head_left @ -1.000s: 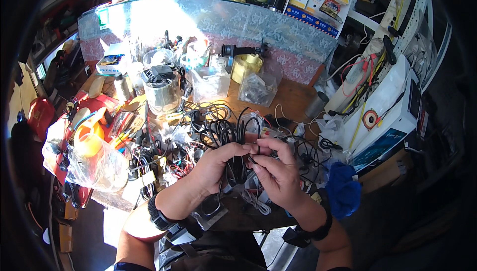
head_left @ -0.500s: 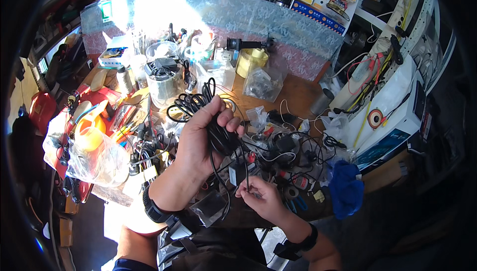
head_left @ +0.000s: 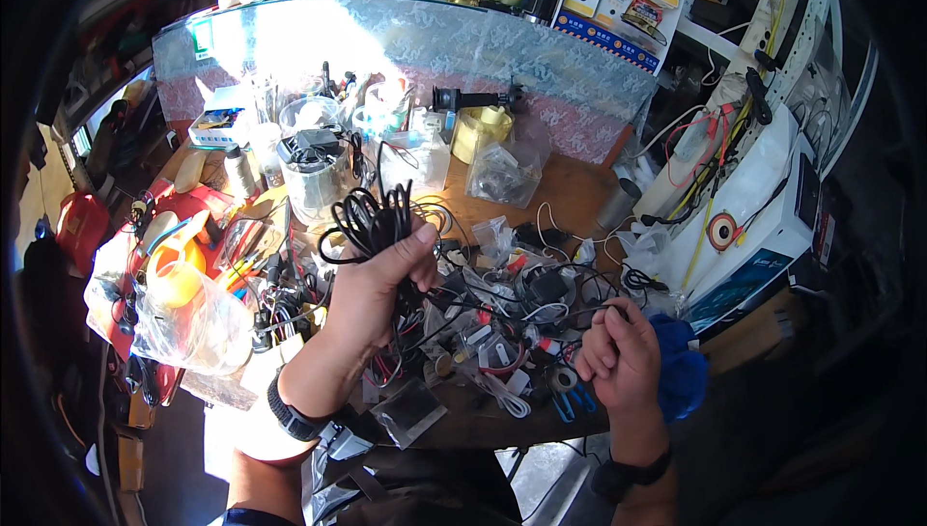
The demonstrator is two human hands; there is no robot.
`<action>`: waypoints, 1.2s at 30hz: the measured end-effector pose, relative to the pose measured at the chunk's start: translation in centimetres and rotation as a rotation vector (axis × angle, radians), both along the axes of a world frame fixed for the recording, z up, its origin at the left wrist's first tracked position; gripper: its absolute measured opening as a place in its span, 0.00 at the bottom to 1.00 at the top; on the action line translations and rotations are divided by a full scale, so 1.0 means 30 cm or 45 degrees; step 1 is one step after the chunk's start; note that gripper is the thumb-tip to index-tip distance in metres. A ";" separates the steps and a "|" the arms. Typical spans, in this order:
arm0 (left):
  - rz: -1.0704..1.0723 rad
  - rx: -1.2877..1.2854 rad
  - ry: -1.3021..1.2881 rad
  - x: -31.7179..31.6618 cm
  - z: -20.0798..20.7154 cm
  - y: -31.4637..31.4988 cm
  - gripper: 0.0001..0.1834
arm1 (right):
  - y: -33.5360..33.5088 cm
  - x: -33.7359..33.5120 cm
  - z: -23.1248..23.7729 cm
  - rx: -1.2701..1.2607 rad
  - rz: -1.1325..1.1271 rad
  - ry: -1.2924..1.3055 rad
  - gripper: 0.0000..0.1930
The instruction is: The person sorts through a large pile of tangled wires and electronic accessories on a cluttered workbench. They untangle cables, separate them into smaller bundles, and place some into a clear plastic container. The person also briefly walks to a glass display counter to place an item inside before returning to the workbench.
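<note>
A coiled black cable [head_left: 372, 225] is bunched in my left hand [head_left: 372, 290], whose fingers wrap round the middle of the bundle, with loops standing out above the thumb. To the right, my right hand [head_left: 620, 357] is closed with thumb and fingertips pinched on a length of the same cable, which stretches between the two hands above the clutter. Below lies a heap of small wires, adapters and plastic bags. A white cable bundle [head_left: 504, 396] and a blue-handled tool [head_left: 576, 401] lie near the table's front edge.
An orange cup [head_left: 176, 275] and clear bags lie at the left. Clear tubs [head_left: 317, 179] and a yellow tape roll [head_left: 480, 132] stand at the back before a patterned panel [head_left: 386, 39]. At the right are a white box [head_left: 763, 227] and a blue cloth [head_left: 684, 367].
My right hand has moved right and up, away from my left hand, drawing the cable out between them. My left hand with the bundle has shifted slightly left and down.
</note>
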State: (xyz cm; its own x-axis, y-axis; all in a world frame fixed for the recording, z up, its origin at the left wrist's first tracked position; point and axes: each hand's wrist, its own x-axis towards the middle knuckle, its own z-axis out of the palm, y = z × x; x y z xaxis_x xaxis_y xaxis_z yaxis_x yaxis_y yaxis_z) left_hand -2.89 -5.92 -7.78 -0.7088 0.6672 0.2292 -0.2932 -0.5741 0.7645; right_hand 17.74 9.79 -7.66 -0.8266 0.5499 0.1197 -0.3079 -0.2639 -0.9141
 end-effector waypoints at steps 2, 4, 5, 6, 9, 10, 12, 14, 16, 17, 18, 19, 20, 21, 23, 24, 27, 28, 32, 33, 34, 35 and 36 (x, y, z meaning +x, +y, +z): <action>-0.113 -0.061 0.059 0.026 -0.004 0.021 0.07 | -0.017 -0.036 0.042 0.143 -0.066 -0.017 0.08; -0.224 -0.165 0.118 0.052 -0.005 0.031 0.08 | -0.030 -0.056 0.085 0.507 0.014 -0.159 0.09; -0.281 -0.157 0.105 0.061 -0.004 0.033 0.08 | -0.033 -0.066 0.105 0.691 0.055 -0.233 0.09; -0.314 -0.174 0.030 0.062 -0.001 0.033 0.07 | -0.037 -0.081 0.120 0.866 0.113 -0.281 0.11; -0.394 -0.054 -0.007 0.062 0.002 0.031 0.05 | -0.050 -0.119 0.148 1.038 0.211 -0.299 0.12; -0.436 -0.056 -0.018 0.062 0.001 0.030 0.05 | -0.048 -0.126 0.159 1.052 0.251 -0.376 0.11; -0.475 -0.056 -0.086 0.069 -0.006 0.031 0.06 | -0.047 -0.161 0.165 1.458 0.109 -0.269 0.08; -0.477 -0.105 -0.203 0.083 -0.017 0.032 0.08 | -0.057 -0.181 0.163 1.766 0.010 -0.133 0.07; -0.440 -0.194 -0.368 0.098 -0.028 0.036 0.10 | -0.074 -0.192 0.156 1.973 -0.039 -0.005 0.06; -0.448 -0.155 -0.410 0.100 -0.032 0.041 0.12 | -0.081 -0.195 0.154 2.057 -0.023 0.023 0.06; -0.454 -0.118 -0.453 0.102 -0.035 0.045 0.13 | -0.088 -0.198 0.151 2.150 0.002 0.041 0.07; -0.445 -0.131 -0.512 0.102 -0.038 0.047 0.15 | -0.096 -0.200 0.148 2.241 0.030 0.046 0.07; -0.476 -0.079 -0.578 0.106 -0.042 0.045 0.15 | -0.103 -0.204 0.143 2.285 0.055 0.091 0.07; -0.506 -0.097 -0.528 0.104 -0.045 0.043 0.17 | -0.106 -0.205 0.141 2.293 0.098 0.102 0.07; -0.554 -0.214 -0.491 0.106 -0.052 0.032 0.20 | -0.110 -0.205 0.135 2.306 0.197 0.074 0.07; -0.547 -0.226 -0.372 0.114 -0.057 0.027 0.20 | -0.112 -0.206 0.130 2.289 0.204 0.121 0.08; -0.548 -0.262 -0.364 0.113 -0.063 0.021 0.19 | -0.106 -0.203 0.118 2.281 0.301 0.118 0.08; -0.574 -0.261 -0.399 0.107 -0.062 0.024 0.18 | -0.104 -0.200 0.113 2.292 0.333 0.048 0.07; -0.370 -0.155 -0.611 0.090 -0.043 0.045 0.08 | -0.106 -0.201 0.061 2.117 -0.006 0.183 0.06; -0.401 0.022 -0.527 0.081 -0.034 0.045 0.10 | -0.107 -0.191 0.042 1.979 -0.081 0.178 0.07; -0.413 0.078 -0.473 0.074 -0.026 0.041 0.10 | -0.108 -0.178 0.018 1.859 -0.136 0.114 0.07; -0.372 0.046 -0.470 0.069 -0.019 0.035 0.10 | -0.105 -0.169 -0.008 1.737 -0.178 0.032 0.07; -0.419 0.178 -0.452 0.061 -0.011 0.030 0.10 | -0.094 -0.168 -0.037 1.600 -0.066 -0.030 0.07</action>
State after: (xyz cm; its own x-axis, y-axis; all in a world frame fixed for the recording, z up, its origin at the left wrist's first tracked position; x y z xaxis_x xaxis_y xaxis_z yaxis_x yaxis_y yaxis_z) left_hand -1.05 -5.02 -8.10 -0.5167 0.8484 0.1152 -0.7039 -0.4976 0.5069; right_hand 12.71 6.98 -8.78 -0.8166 0.0991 0.5687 -0.2719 0.8030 -0.5303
